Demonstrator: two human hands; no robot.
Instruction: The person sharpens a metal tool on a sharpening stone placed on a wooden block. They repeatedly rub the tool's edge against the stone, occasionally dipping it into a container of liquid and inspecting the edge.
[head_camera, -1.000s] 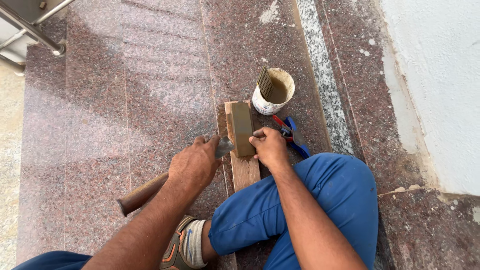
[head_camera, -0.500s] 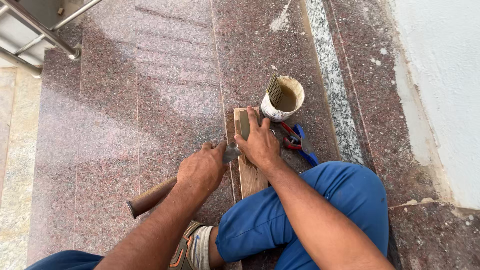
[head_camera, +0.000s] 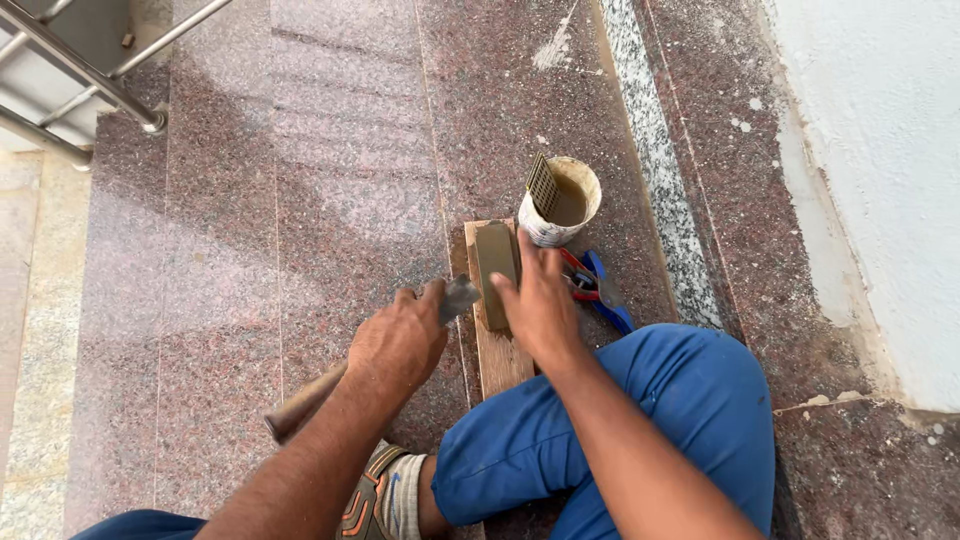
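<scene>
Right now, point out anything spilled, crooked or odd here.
White splatter marks the stone floor beyond the bucket. A toothed scraper leans tilted in the bucket. Nothing else stands out.

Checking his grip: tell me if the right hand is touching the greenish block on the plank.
Touching. The head view shows the right hand lying flat against the block, fingers along its right edge, with no gap between them.

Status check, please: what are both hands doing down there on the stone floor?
Left hand gripping wooden-handled hammer. Right hand flat on greenish-brown block atop wooden plank. White paste tub, blue-handled pliers alongside.
</scene>
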